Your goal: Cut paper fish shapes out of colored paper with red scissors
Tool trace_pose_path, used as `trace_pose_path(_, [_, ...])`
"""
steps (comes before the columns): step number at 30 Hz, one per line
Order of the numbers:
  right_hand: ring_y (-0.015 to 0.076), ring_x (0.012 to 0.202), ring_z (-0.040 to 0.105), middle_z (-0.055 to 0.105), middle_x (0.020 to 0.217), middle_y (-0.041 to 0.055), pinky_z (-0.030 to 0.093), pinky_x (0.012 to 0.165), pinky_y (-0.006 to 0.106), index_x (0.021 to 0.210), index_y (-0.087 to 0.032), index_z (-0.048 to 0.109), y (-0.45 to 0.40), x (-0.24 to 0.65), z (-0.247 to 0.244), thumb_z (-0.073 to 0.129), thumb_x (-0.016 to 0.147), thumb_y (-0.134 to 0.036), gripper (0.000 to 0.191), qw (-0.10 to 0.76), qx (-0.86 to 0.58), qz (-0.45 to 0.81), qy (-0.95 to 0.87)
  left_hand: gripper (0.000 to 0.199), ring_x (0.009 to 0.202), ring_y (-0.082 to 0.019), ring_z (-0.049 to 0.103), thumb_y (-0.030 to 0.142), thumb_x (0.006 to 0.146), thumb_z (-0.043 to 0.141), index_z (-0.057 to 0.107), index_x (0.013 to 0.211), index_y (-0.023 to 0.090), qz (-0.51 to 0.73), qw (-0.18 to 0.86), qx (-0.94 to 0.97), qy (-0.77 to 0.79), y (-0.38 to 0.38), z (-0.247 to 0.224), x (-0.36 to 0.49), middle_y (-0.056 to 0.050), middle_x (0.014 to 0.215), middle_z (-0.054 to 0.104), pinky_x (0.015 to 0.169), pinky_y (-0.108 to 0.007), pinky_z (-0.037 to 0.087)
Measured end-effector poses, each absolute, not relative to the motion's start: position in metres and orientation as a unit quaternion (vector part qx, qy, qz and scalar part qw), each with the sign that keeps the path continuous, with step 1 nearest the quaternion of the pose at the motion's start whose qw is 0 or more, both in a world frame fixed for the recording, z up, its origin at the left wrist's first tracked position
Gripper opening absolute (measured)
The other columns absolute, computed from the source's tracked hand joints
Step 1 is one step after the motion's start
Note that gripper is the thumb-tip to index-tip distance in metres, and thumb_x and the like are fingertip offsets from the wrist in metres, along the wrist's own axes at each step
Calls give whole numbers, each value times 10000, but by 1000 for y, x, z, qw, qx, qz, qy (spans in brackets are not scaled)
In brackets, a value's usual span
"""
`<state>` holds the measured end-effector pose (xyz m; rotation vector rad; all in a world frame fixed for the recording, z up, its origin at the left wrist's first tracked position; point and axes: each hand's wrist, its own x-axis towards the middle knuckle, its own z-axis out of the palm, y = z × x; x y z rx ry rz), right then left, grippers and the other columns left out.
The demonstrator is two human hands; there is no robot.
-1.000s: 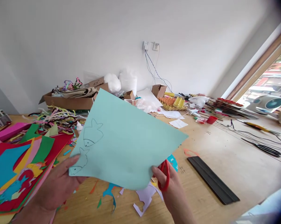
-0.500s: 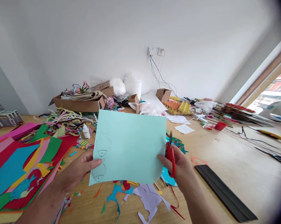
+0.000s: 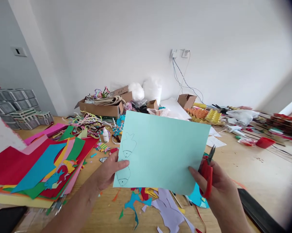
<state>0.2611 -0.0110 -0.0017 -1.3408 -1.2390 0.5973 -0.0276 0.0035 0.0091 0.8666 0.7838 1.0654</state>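
A light teal sheet of paper (image 3: 160, 150) is held up over the table, with two fish outlines drawn in pencil down its left side. My left hand (image 3: 109, 171) pinches the sheet's left edge, its thumb across the lower drawing. At the lower right edge my right hand (image 3: 215, 184) grips the sheet with its thumb in front. Red-handled scissors (image 3: 206, 178) sit in that same hand, their dark blades pointing up beside the paper. Lilac paper scraps (image 3: 169, 210) and blue scraps (image 3: 136, 202) lie below the sheet.
Stacked coloured paper (image 3: 41, 161) lies at left, near a white glue bottle (image 3: 105, 135) and pipe cleaners (image 3: 87, 121). Behind stand a cardboard box (image 3: 99, 109) and egg trays (image 3: 200, 115). A red cup (image 3: 264, 142) and black tray (image 3: 260, 210) are at right.
The view has turned left, so the background sits further right in the picture. The sheet appears larger and more tilted, its right edge further right. Both hands still hold it.
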Motion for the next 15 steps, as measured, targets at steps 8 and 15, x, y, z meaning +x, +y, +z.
trace_pose_path(8, [136, 524, 475, 566, 665, -7, 395, 438, 231, 797, -208, 589, -8, 249, 12, 768, 607, -394, 322, 614, -557, 280, -484, 244, 787, -287, 727, 250, 665, 772, 751, 880, 139, 445, 739, 343, 372, 5, -5, -24, -112, 871, 785, 723, -362, 546])
trace_pose_path(15, [188, 667, 542, 579, 703, 22, 456, 588, 279, 779, -197, 569, -5, 253, 11, 708, 653, -512, 367, 603, -557, 301, -485, 118, 721, -259, 728, 199, 726, 697, 750, 807, 132, 507, 711, 274, 402, 0, 24, -22, -88, 791, 788, 648, -325, 562])
